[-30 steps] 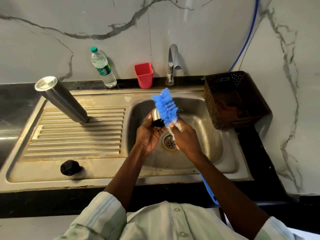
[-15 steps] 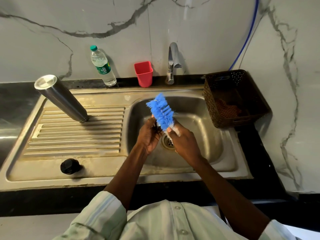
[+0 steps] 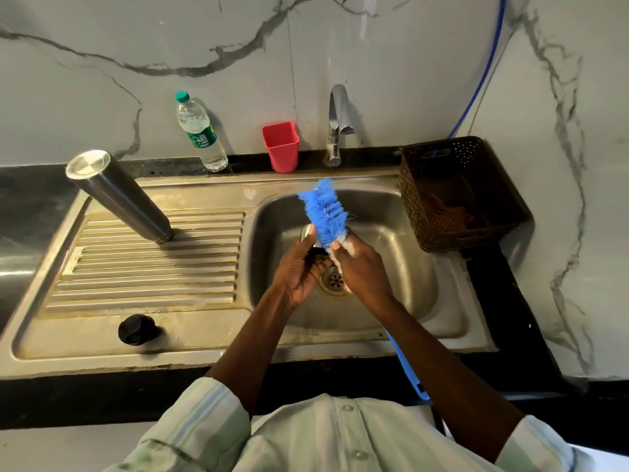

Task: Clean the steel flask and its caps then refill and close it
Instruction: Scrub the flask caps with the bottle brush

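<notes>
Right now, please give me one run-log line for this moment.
step: scrubbing cap | left hand: holds steel cap | right hand: grips blue brush | flask: inverted on drainboard | black cap: on sink edge

Compared with half a second ago, the blue bottle brush (image 3: 323, 212) stands slightly higher over the basin, its bristle head once more clear of the steel cap (image 3: 308, 233). The cap's rim shows again above the left hand (image 3: 299, 267), as it did a second ago. The right hand (image 3: 360, 270), gripping the brush's neck, sits marginally higher and further right. Both hands remain together above the drain.
</notes>
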Available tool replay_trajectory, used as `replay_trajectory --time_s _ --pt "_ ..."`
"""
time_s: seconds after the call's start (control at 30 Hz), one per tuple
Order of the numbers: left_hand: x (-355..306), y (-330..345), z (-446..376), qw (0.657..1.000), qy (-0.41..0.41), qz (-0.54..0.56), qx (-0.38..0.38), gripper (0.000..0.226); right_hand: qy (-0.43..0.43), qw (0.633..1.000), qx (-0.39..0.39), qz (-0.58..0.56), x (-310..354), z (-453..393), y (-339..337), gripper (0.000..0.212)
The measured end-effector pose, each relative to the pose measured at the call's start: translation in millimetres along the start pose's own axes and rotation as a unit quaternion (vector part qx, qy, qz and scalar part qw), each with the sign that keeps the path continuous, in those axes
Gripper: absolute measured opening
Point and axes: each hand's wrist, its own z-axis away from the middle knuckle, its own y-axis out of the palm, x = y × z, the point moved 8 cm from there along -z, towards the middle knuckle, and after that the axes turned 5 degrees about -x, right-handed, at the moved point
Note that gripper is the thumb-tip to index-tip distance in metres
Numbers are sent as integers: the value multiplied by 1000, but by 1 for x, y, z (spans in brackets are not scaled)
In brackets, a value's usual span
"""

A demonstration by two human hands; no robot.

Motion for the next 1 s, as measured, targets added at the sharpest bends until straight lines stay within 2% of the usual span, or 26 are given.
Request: replay_trajectory --time_s 0.17,0.33,0.43,0.53,0.63,0.7,0.8,0.93,1.0 --pt "-4 3 0 999 -4 -35 -24 22 65 997 -6 -40 -18 -8 0 26" --pt "-10 -4 -2 999 -8 9 -40 49 4 999 -6 -36 -4 1 1 31" --pt "-5 -5 -1 999 -17 18 -38 43 53 997 -7 -48 -12 -7 -1 25" --pt "-10 -7 -5 999 -2 24 -38 35 19 1000 10 -21 -1 -1 4 33" --pt "-9 -4 -4 999 -13 30 -32 43 33 999 6 -24 -3 -3 6 34" --pt "-6 0 0 999 -20 35 -6 50 47 999 4 -17 -10 -5 6 33" --pt "-13 4 1 998 -10 47 30 42 11 1000 16 -8 0 3 5 33" --pt "-16 3 0 1000 -1 9 5 30 40 999 13 -20 -12 -2 5 26" --pt "-17 5 -1 1000 5 7 -5 33 35 999 0 -20 -11 4 3 25"
